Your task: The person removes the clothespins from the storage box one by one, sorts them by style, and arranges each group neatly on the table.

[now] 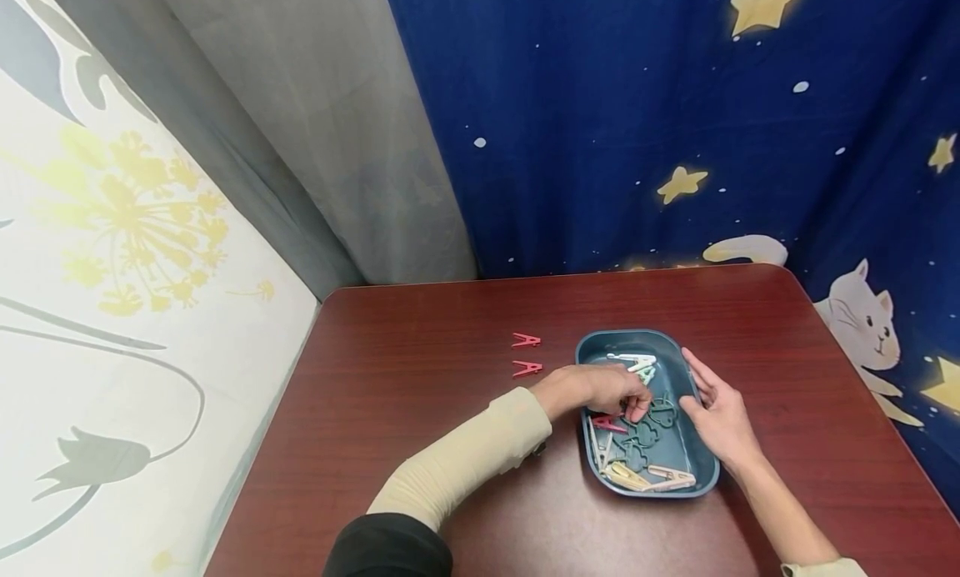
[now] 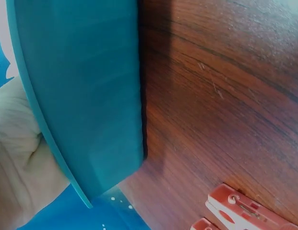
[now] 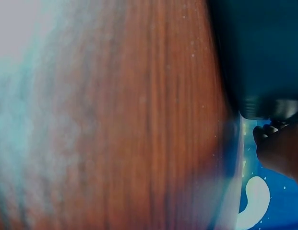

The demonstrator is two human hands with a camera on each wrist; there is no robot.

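Note:
A blue-grey plastic tray (image 1: 701, 452) with raised sides stands on the table. My left hand (image 1: 609, 387) reaches over its left rim, fingers bent down among the clothespins inside; its fingertips are partly hidden and I cannot tell whether they pinch one. Close below them lie a red clothespin (image 1: 607, 424) and several dark green shaped clips (image 1: 641, 434). At the tray's right side my right hand (image 1: 723, 423) grips the rim, thumb at the top edge and fingers along the outer wall. White and pale green clothespins (image 1: 643, 367) lie toward the tray's far end.
Two red clothespins, a far one (image 1: 527, 340) and a near one (image 1: 527, 368), lie on the reddish wooden table (image 1: 420, 352) left of the tray. Yellow (image 1: 625, 477) and pale pink (image 1: 670, 479) clothespins fill the tray's near end. A starry blue curtain (image 1: 585, 143) hangs behind the table.

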